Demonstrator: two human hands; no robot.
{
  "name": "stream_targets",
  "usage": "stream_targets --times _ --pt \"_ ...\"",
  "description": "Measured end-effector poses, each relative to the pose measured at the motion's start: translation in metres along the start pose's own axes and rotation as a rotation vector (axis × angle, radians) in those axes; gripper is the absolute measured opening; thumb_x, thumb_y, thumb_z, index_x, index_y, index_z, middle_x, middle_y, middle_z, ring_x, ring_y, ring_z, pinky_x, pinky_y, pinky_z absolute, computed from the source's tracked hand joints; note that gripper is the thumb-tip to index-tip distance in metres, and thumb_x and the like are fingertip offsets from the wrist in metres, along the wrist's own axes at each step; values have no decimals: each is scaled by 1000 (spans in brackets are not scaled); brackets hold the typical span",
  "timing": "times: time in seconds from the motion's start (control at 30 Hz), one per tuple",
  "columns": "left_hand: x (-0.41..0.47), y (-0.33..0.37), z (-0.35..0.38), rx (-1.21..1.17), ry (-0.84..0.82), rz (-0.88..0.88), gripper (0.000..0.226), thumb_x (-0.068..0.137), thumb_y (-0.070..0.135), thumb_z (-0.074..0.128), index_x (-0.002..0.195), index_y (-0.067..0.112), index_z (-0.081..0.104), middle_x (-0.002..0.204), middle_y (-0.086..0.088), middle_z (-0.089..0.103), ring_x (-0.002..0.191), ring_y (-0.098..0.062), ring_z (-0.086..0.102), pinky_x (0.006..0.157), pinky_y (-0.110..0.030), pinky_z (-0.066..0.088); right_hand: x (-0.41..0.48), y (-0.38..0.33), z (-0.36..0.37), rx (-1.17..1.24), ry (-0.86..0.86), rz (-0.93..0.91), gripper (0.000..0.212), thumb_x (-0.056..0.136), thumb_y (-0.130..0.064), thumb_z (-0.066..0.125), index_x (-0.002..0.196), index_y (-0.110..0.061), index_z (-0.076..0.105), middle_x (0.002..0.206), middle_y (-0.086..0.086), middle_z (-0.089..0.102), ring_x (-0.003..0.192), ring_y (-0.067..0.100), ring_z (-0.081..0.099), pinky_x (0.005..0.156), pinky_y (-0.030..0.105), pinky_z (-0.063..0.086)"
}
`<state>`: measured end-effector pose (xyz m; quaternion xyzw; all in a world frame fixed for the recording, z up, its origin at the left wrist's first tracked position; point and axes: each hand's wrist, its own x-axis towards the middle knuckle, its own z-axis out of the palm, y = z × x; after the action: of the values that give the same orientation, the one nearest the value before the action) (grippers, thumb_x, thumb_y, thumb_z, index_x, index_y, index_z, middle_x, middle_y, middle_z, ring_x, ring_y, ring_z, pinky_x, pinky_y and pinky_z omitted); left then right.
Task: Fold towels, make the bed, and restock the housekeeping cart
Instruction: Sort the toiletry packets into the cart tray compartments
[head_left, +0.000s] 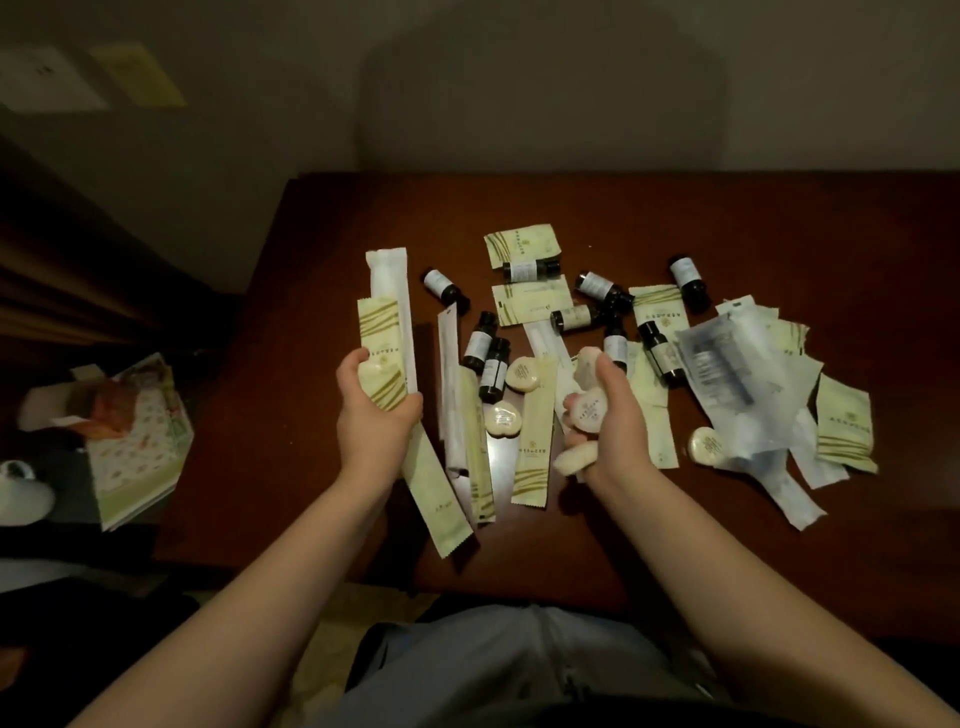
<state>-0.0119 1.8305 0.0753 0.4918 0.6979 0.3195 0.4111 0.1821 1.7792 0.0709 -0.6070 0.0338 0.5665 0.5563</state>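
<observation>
Wooden table (779, 218), nine bottles (439, 285), left hand (371, 410) gripping packets (382, 343), right hand (613, 415) holding three soaps (587, 408)

A: Light level?
B: Dim, warm-toned; source was out of view. Broad soft shadow lay on the wall (540, 104).
A: Glare?
B: One pale reflection showed on the worktop (779, 218); faint sheen sat on the clear bags (727, 369).
A: Sharpness?
B: Soft throughout; label print was unreadable. Corners were darkened, left side near black, straight edges bowed by the wide lens.
</observation>
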Motion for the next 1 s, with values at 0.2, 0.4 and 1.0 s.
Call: stream_targets --times 0.2,0.4,1.0 --pt "-17 32 0 -159 -122 95 67 82 7 68 134 29 30 102 19 49 93 -11 57 77 -32 53 -30 -9 28 315 -201 235 41 86 -53 53 74 -14 54 57 -1 49 46 9 42 37 12 22" --pt "-61 61 32 -266 -443 239 63 82 5 68 123 36 30 108 19 54 93 4 58 70 -8 49 -58 -25 16 490 -222 92 43 88 -55 48 77 -14 53 56 -1 49 42 8 39 33 12 25" --pt "-348 7 11 -309 -1079 587 68 83 7 68 128 41 30 127 13 50 116 -2 51 89 -19 50 -312 95 -172 1058 373 -548 43 85 -56 55 92 -15 61 64 -1 56 52 10 48 38 18 35"
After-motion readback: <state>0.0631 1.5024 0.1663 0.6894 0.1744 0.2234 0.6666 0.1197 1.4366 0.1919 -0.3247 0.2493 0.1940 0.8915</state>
